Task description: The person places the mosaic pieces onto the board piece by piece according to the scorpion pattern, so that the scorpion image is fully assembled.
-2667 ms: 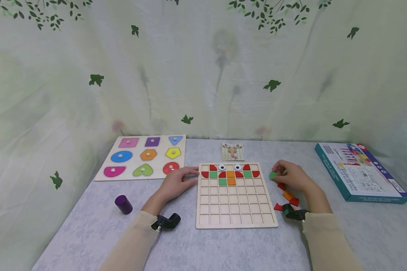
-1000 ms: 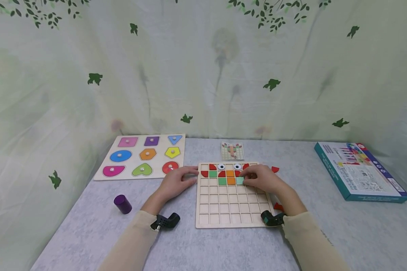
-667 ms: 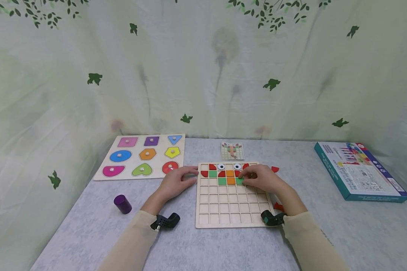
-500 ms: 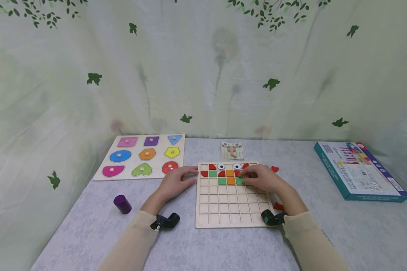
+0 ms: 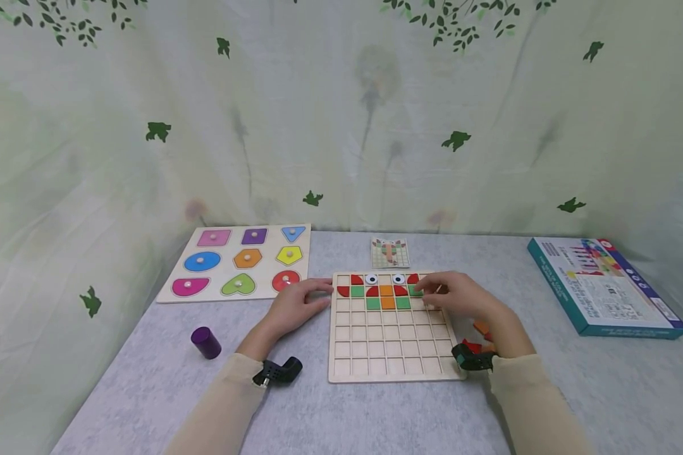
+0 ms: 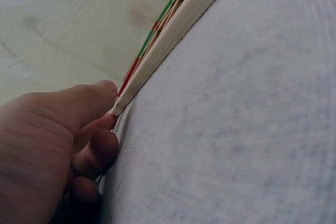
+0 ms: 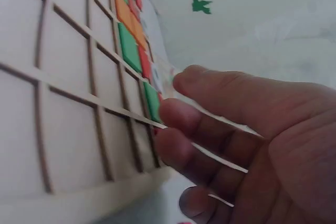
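Observation:
A wooden grid board lies flat, with red, green and orange pieces and two eye pieces in its top rows. The left hand touches the board's upper left edge; in the left wrist view its thumb and fingers meet the board's corner. Over the board's upper right part is the right hand, fingers loosely bent and holding nothing visible. A green square sits in the third row, right of an orange square. In the right wrist view, the right hand is beside another green piece.
Loose red and orange pieces lie right of the board, partly hidden by the right arm. A pattern card lies behind the board. A shape puzzle and purple cylinder are at left, a box at right.
The right hand has carried a green square from the right onto the board's third row, let go, and moved slightly right. The left hand has stayed at the board's edge.

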`<state>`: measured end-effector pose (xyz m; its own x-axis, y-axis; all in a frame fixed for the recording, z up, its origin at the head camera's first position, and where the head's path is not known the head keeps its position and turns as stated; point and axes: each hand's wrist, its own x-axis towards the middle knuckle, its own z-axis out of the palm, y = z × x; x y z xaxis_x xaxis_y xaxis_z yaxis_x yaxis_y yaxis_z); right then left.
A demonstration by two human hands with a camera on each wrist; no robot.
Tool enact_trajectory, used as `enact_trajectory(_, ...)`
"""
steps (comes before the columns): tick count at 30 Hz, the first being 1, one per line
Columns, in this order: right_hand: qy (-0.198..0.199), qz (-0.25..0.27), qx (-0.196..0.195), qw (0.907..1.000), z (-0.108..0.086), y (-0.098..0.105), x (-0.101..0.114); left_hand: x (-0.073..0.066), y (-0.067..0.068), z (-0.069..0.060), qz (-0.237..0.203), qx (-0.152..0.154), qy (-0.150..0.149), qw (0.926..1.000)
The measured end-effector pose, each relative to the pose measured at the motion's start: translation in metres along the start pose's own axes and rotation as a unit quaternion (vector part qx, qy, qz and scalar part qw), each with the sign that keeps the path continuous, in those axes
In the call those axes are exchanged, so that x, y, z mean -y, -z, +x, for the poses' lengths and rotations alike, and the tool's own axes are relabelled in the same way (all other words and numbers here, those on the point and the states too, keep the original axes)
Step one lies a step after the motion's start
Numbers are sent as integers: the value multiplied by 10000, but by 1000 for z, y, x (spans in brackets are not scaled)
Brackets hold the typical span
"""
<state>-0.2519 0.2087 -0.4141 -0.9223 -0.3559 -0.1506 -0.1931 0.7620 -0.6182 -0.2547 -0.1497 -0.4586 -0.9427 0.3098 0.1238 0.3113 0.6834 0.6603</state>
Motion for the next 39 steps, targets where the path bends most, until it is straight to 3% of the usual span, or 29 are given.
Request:
enact_trajectory(9, -420, 21, 297, 9987, -19, 25, -22, 0, 0, 0, -3, 4, 6, 10000)
enact_trajectory(19, -269, -205, 545, 9979, -38, 44, -51, 0, 0, 0, -44, 1, 49, 10000)
enact_trajectory(27, -329, 1, 773, 9965, -48, 48, -68, 0, 1, 0, -33, 10, 17, 10000)
enact_trajectory(34, -359, 373, 1157, 9919, -51, 48, -70, -1, 2, -1, 4, 2, 0, 10000)
enact_trajectory(39, -390, 355, 1126, 9922, -48, 45, -70, -1, 1, 0, -7, 0, -36, 10000)
